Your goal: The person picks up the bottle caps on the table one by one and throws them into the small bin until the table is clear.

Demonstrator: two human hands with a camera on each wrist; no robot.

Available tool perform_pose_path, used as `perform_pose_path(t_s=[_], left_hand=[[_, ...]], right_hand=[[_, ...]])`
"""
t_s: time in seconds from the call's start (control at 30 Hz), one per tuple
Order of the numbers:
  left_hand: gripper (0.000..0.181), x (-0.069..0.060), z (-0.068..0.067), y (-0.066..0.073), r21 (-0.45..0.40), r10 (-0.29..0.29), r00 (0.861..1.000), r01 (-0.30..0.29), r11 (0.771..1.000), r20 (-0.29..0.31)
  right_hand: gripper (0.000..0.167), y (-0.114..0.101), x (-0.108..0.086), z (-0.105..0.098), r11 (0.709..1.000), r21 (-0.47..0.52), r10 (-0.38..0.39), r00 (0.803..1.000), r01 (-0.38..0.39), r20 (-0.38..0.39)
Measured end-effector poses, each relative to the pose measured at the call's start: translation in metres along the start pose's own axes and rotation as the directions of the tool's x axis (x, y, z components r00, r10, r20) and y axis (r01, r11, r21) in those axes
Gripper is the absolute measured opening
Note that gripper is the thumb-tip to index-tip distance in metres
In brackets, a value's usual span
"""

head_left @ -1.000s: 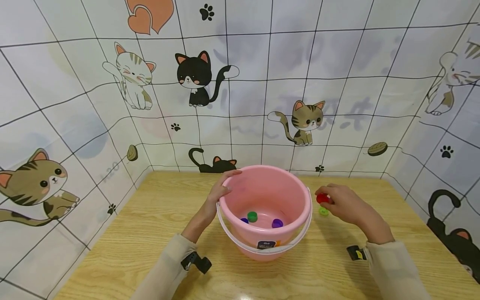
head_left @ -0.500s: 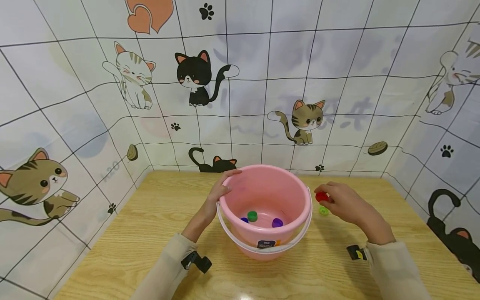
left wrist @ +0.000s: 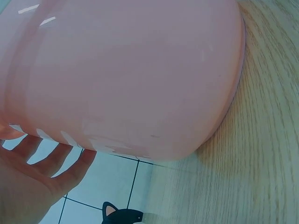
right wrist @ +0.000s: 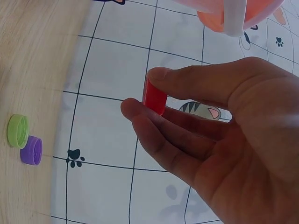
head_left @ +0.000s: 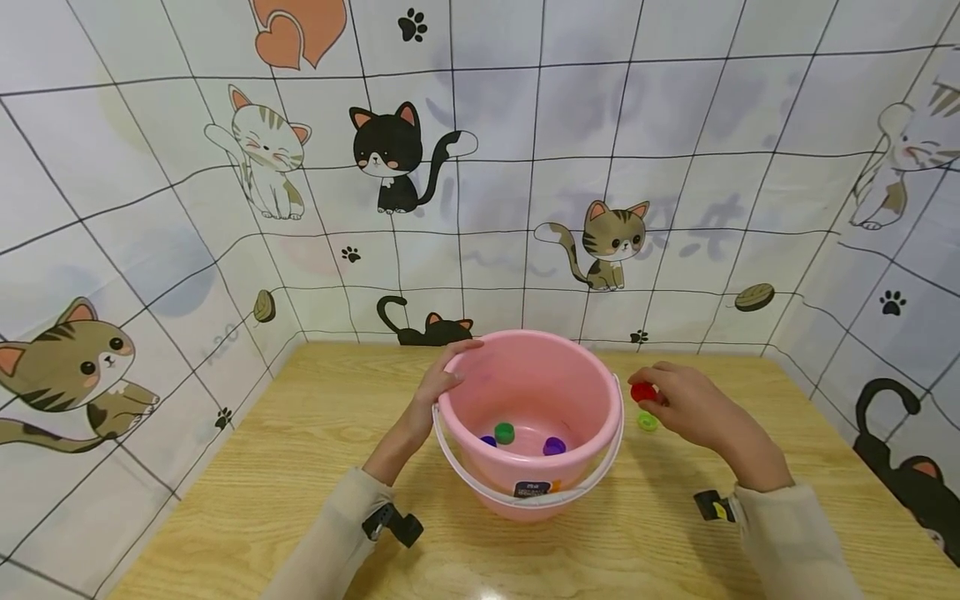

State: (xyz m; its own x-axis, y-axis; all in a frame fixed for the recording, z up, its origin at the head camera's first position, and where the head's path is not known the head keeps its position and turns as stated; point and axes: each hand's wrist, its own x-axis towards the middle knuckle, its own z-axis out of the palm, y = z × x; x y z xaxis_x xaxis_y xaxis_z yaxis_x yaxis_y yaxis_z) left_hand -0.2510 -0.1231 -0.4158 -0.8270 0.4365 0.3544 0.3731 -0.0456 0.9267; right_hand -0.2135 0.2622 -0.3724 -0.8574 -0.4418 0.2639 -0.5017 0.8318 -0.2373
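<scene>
A pink bucket (head_left: 525, 400) with a white handle stands upright on the wooden table. My left hand (head_left: 435, 387) grips its left rim; in the left wrist view the fingers (left wrist: 77, 170) lie against the outer wall. Inside, on the bottom, are a green bottle cap (head_left: 505, 432), a purple cap (head_left: 555, 447) and a dark blue cap (head_left: 489, 440) partly hidden by the front rim. To the bucket's right, my right hand (head_left: 690, 404) pinches a red bottle cap (right wrist: 155, 99) between thumb and fingers, raised above the table.
On the table below my right hand lie a light green cap (right wrist: 18, 131) and a purple cap (right wrist: 32, 150), side by side. Behind the wooden table (head_left: 322, 433) and at both sides hangs a cat-print sheet (head_left: 495, 250). The bucket's white handle (head_left: 525, 501) hangs down in front.
The red cap in my right hand has risen very slightly. My left hand and the bucket stay where they were.
</scene>
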Motion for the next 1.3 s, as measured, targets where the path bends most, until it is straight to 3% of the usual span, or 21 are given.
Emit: perform_pose_path(t_s=[0.87, 1.3], left_hand=[[0.059, -0.0004, 0.0001, -0.0003, -0.013, 0.004, 1.000, -0.004, 1.000, -0.005], [0.058, -0.0006, -0.0005, -0.0008, -0.009, 0.006, 1.000, -0.006, 1.000, -0.002]], right_hand=[[0.028, -0.0043, -0.0005, -0.0033, 1.000, 0.001, 0.007, 1.000, -0.007, -0.026], [0.031, -0.0101, -0.0012, -0.0088, 1.000, -0.018, -0.024, 0.998, 0.023, -0.063]])
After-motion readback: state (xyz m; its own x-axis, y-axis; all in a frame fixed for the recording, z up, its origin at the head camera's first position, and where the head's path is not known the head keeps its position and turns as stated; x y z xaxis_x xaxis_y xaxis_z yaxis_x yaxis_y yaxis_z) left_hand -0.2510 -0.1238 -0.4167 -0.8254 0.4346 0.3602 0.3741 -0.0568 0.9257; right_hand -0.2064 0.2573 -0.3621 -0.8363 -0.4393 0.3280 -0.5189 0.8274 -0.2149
